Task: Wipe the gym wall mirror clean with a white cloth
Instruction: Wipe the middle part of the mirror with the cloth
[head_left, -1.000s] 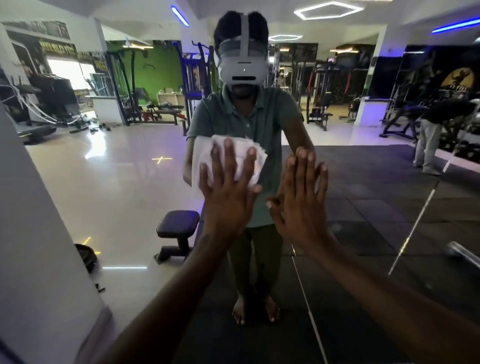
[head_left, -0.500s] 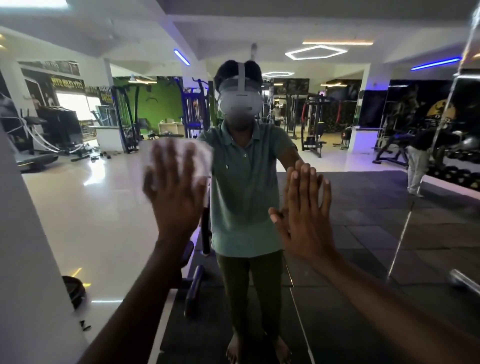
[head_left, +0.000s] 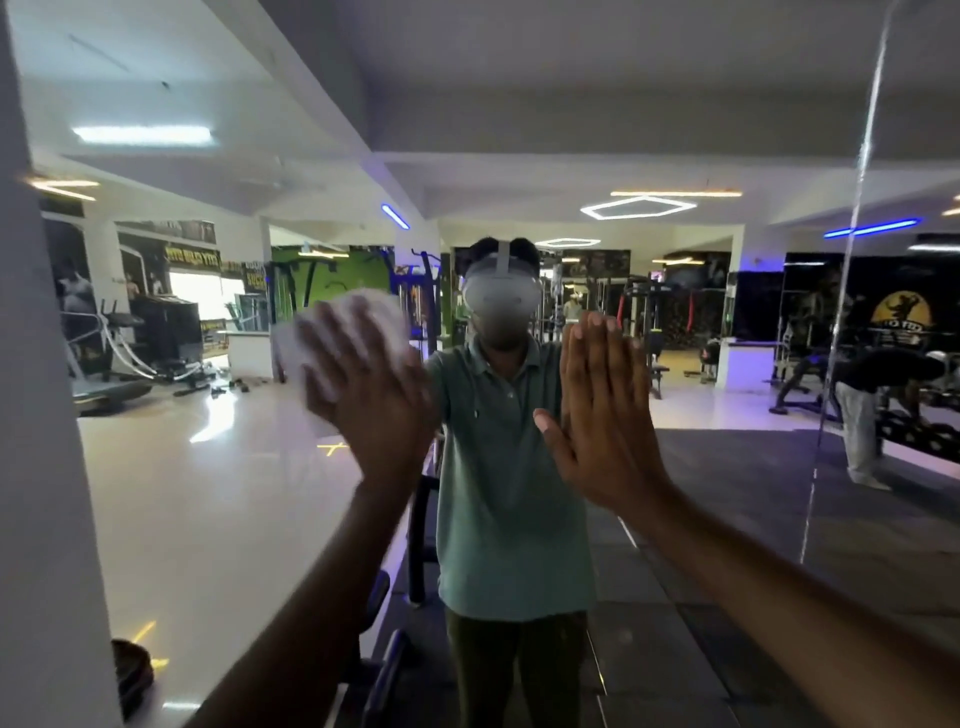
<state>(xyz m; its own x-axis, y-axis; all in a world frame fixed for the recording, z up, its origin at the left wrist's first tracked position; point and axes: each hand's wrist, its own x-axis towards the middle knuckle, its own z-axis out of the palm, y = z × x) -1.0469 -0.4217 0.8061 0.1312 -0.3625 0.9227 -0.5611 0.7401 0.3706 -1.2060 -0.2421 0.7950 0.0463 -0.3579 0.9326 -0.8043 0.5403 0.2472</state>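
The wall mirror (head_left: 208, 493) fills the view and reflects the gym and the person wearing the head camera. My left hand (head_left: 371, 395) presses a white cloth (head_left: 306, 358) flat against the glass with spread, straight fingers; the cloth is blurred and shows above and left of the hand. My right hand (head_left: 602, 415) lies flat on the mirror to the right, fingers straight and together, thumb out, holding nothing.
A white pillar (head_left: 47, 467) borders the mirror on the left. A vertical seam (head_left: 852, 260) between mirror panels runs down the right side. The reflection shows gym machines, a bench and another person bending at the far right (head_left: 862, 415).
My left hand has swept the cloth left and upward across the glass. My view has tilted upward, showing more ceiling. My right hand has stayed flat on the mirror.
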